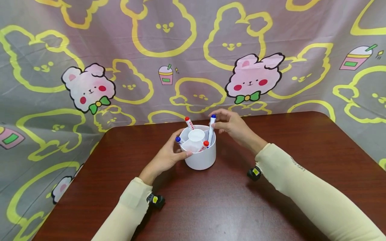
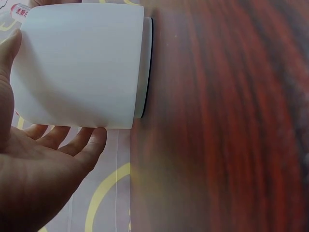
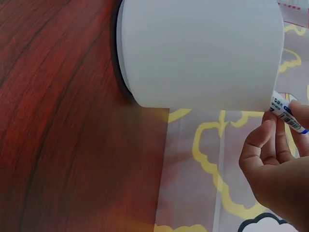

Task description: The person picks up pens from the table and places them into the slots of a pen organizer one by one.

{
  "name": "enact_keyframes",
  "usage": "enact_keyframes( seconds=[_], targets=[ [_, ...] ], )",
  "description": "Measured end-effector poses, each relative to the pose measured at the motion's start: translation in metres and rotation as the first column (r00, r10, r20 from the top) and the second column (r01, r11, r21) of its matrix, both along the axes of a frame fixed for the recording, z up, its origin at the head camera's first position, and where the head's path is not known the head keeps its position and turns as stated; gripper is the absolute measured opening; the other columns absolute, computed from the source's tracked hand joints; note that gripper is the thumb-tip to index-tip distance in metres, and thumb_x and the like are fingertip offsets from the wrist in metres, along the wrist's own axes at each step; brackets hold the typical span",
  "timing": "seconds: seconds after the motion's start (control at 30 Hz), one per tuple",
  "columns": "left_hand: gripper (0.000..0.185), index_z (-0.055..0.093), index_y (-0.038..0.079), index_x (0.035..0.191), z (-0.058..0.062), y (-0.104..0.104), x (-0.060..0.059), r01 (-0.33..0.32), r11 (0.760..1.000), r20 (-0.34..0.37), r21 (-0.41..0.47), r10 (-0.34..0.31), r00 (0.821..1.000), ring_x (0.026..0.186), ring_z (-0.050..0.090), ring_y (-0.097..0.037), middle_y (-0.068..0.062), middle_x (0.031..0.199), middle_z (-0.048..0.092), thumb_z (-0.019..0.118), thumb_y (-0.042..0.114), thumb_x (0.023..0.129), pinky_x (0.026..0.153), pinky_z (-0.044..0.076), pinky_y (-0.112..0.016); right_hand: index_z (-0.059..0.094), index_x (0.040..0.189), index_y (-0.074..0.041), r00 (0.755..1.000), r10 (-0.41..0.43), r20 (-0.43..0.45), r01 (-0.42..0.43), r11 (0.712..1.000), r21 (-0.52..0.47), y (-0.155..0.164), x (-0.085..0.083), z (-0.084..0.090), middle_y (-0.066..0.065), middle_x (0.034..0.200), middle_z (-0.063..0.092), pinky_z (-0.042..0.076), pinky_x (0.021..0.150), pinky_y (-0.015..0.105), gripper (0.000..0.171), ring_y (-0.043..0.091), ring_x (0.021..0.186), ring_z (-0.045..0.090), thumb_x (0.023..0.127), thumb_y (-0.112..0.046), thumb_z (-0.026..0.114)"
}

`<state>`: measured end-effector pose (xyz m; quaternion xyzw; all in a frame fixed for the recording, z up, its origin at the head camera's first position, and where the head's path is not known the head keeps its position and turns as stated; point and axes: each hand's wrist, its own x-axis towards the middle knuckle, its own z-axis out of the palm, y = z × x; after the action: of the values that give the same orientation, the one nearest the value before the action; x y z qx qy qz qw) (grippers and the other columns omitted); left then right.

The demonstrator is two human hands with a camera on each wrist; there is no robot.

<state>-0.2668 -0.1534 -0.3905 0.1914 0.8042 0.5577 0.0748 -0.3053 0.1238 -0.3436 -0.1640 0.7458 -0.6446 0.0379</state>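
Observation:
A white round pen organizer (image 1: pixel 200 161) stands upright on the table, split into compartments around a circular centre. My left hand (image 1: pixel 166 155) holds its left side, thumb at the front rim and fingers around the far side; the left wrist view shows the fingertips against the wall of the organizer (image 2: pixel 82 67). With thumb and fingers, my right hand (image 1: pixel 235 127) pinches a blue-capped marker (image 1: pixel 211 130), whose lower end is inside the right compartment. A second blue-capped marker (image 1: pixel 178 140) leans at the left. Red-capped markers lean at the back (image 1: pixel 189 122) and the front right (image 1: pixel 205 145).
The dark red-brown wooden table (image 1: pixel 229 201) extends around the organizer. Behind it hangs a grey-pink curtain (image 1: pixel 196 60) with cartoon bears and rabbits, close to the table's back edge. Each wrist wears a small black camera, seen on the left (image 1: pixel 156 201) and right (image 1: pixel 254 173).

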Motion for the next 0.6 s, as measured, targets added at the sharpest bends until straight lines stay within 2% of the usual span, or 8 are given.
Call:
enact_keyframes(
  seconds=[0.23, 0.5, 0.6],
  targets=[
    [0.086, 0.03, 0.023, 0.162, 0.0016, 0.0002, 0.0004, -0.006, 1.0, 0.004, -0.004, 0.006, 1.0, 0.127, 0.056, -0.033, -0.011, 0.151, 0.049, 0.08, 0.014, 0.093, 0.112, 0.047, -0.05, 0.065, 0.125, 0.003, 1.0, -0.001, -0.015, 0.001, 1.0, 0.019, -0.0041, -0.0006, -0.0026, 0.008, 0.1, 0.065, 0.052, 0.072, 0.028, 0.031, 0.018, 0.086, 0.058, 0.095, 0.0, 0.07],
    [0.086, 0.029, 0.022, 0.163, 0.0018, 0.0004, -0.0001, -0.006, 1.0, 0.013, -0.011, 0.006, 1.0, 0.124, 0.057, -0.032, -0.014, 0.15, 0.049, 0.08, 0.014, 0.093, 0.106, 0.05, -0.042, 0.065, 0.124, 0.003, 1.0, -0.013, -0.009, 0.014, 0.996, 0.083, -0.0041, 0.002, -0.0077, 0.009, 0.102, 0.063, 0.053, 0.071, 0.026, 0.03, 0.021, 0.089, 0.057, 0.095, -0.003, 0.071],
    [0.086, 0.03, 0.024, 0.162, 0.003, 0.0013, 0.0001, -0.012, 1.0, 0.019, -0.01, 0.013, 1.0, 0.125, 0.057, -0.032, -0.012, 0.15, 0.049, 0.08, 0.014, 0.093, 0.106, 0.05, -0.043, 0.065, 0.124, 0.003, 1.0, -0.016, -0.014, 0.017, 0.996, 0.082, -0.0043, 0.0034, -0.0076, 0.009, 0.102, 0.063, 0.052, 0.07, 0.026, 0.03, 0.02, 0.088, 0.057, 0.095, -0.002, 0.071]
  ],
)
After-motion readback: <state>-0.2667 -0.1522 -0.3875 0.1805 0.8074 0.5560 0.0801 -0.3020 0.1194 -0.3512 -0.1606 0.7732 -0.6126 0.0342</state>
